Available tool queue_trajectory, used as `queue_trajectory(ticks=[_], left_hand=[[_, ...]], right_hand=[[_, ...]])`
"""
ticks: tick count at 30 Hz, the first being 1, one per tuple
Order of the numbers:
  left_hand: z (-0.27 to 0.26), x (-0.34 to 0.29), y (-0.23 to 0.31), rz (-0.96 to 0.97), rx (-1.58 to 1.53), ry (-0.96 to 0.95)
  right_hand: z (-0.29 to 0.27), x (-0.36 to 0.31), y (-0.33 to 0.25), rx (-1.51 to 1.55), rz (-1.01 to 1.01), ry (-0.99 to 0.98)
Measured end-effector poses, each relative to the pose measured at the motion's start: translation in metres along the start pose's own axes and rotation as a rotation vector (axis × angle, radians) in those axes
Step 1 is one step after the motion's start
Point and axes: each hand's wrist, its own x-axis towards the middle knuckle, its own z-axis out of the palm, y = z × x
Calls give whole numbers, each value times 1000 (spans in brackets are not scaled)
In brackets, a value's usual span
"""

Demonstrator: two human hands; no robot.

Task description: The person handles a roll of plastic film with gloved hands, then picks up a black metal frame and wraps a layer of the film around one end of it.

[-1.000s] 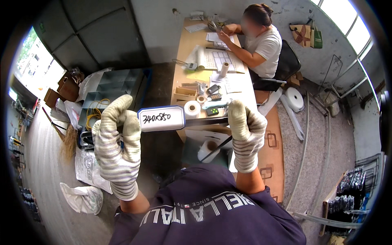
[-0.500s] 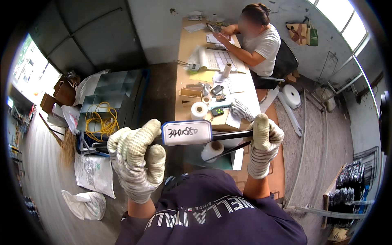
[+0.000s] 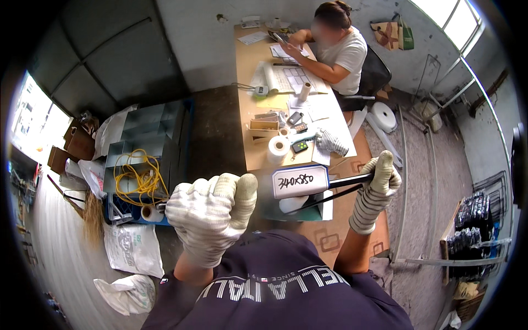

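Observation:
In its striped white work glove, my right hand (image 3: 376,191) grips the right end of a black bar (image 3: 351,180), held up in front of me. A white label card (image 3: 300,182) with a blue border and handwriting lies on this bar. Below it, a second thin black strip (image 3: 330,199) slants up toward the same hand. My left hand (image 3: 212,212), gloved alike, is closed like a fist left of the label, its thumb along the top. Its fingers hide whatever they hold, and a gap shows between it and the label.
Ahead stands a wooden table (image 3: 256,157) with papers, film rolls and a spare glove (image 3: 331,142). A person (image 3: 346,55) sits at its right side. Metal boxes (image 3: 146,126) with a yellow cord (image 3: 140,179) stand left, near white sacks (image 3: 132,247). Black parts (image 3: 470,236) are racked at right.
The label and bar have shifted right with my right hand. My left hand has turned and closed more, and a gap has opened between it and the label.

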Motion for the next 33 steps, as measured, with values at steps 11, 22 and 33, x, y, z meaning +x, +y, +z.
queue_trajectory(ticks=[11,22,33], left_hand=[[3,5,1,105,98,-6],[9,14,7,108,113,-56],[13,18,19,103,145,-59]], right_hand=[[4,9,10,26,-107,51],[-2,17,28,33,-34,110],[-5,31,28,40,-40,70]])
